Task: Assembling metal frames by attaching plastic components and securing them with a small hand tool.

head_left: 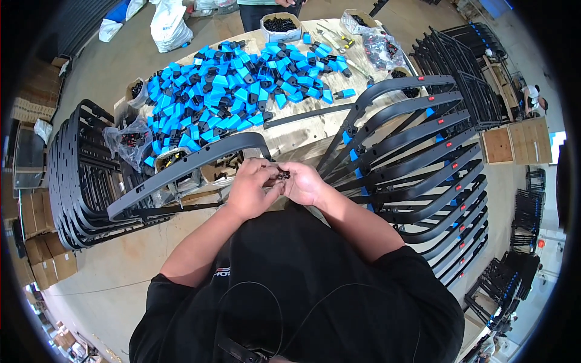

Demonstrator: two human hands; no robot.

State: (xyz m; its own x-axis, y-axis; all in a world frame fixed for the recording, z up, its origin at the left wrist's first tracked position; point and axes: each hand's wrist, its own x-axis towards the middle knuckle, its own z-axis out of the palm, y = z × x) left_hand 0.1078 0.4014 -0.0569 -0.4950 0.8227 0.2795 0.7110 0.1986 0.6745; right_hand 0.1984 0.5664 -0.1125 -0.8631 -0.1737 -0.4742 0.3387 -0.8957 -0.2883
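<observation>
My left hand (249,186) and my right hand (304,183) meet close in front of my chest, fingers curled together. Between the fingertips sits a small dark part (283,176), mostly covered; its exact kind is hidden. Just beyond my hands is the end of a long curved black metal frame (187,162), which stretches to the left along the table's near edge. An open box of small dark parts (225,169) lies next to my left hand. Past the frame, a large heap of blue and black plastic pieces (212,85) covers much of the wooden table (295,133).
Curved black frames with red and blue pieces (417,151) stand in a row at right. More black frames (78,175) are stacked at left. Boxes of black parts (281,25) and hand tools (345,43) lie at the far edge, where another person (257,17) stands.
</observation>
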